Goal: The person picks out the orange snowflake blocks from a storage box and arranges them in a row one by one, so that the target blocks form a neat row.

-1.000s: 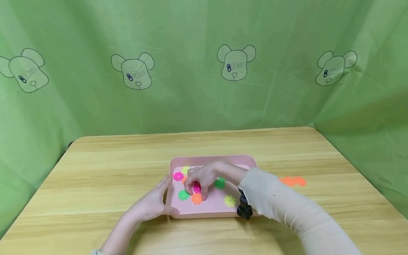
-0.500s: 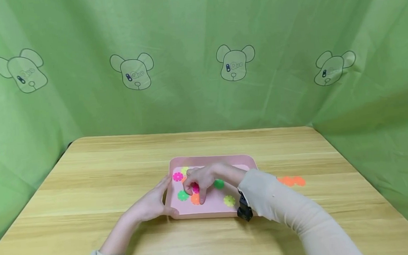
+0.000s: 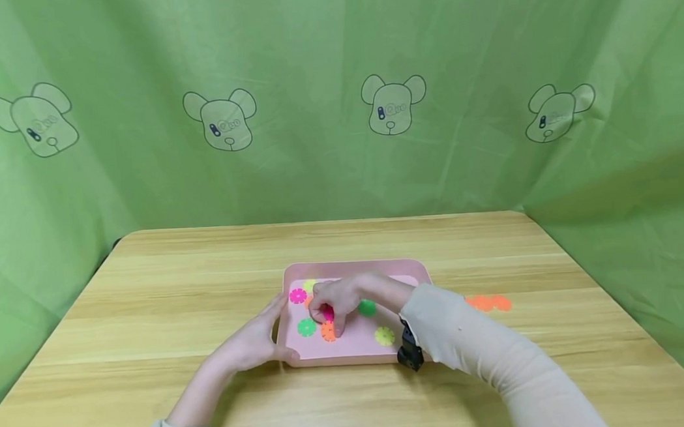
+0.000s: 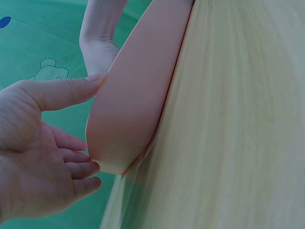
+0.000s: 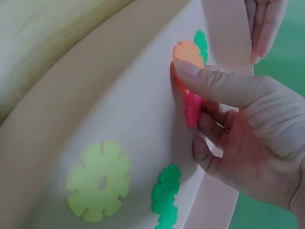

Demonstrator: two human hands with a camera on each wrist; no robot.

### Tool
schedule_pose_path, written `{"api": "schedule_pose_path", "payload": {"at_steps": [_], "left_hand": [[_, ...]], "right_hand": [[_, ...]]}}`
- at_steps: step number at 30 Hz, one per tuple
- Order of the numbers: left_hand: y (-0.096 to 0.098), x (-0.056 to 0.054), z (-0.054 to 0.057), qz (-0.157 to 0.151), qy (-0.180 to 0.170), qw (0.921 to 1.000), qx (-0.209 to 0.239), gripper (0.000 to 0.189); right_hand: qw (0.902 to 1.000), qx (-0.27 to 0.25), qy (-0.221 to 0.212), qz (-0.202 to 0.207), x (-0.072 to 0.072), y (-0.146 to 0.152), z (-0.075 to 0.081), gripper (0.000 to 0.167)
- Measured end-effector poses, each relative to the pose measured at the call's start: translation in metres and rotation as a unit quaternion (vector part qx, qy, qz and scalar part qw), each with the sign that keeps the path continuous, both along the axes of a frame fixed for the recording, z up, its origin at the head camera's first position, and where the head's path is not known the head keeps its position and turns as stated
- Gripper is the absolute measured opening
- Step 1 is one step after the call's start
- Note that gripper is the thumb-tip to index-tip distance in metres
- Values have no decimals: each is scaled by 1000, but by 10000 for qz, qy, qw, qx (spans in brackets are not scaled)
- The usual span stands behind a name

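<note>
From the head view, I see the pink tray with its long side running nine to three o'clock. The right hand, far the nearer, arches over its left half, thumb and bent fingers gripping a pink disc; an orange disc lies at six o'clock from that, beside the thumb. The left hand is around nine o'clock, fairly straight fingers resting against the tray's corner.

In the left wrist view, its thumb touches the tray, whose side slants seven to one.

In the right wrist view, the pink disc stands roughly twelve to six, orange at twelve, under the thumb tip; whether they're joined, I can't tell.
</note>
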State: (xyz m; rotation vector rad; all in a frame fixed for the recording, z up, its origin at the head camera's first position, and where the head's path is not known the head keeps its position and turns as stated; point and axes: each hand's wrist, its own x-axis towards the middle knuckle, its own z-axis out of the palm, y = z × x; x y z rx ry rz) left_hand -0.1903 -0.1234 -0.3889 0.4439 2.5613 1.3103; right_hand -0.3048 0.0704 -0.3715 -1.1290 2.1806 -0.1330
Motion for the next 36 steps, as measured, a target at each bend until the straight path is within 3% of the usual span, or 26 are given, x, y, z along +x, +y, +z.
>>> {"api": "schedule_pose_path", "payload": {"at_steps": [7, 19, 27, 36], "left_hand": [[0, 1, 2, 10, -17, 10000, -20, 103], [0, 1, 1, 29, -4, 10000, -91, 102], [1, 2, 2, 10, 34, 10000, -82, 102], [1, 1, 1, 56, -8, 10000, -69, 101]], "right_hand": [[9983, -127, -473, -315, -4, 1, 7, 19], [9869, -819, -1288, -525, -12, 6, 8, 11], [9760, -1559, -1410, -571, -15, 17, 14, 11], [9670, -1859, -1496, -896, -18, 29, 19, 11]]}}
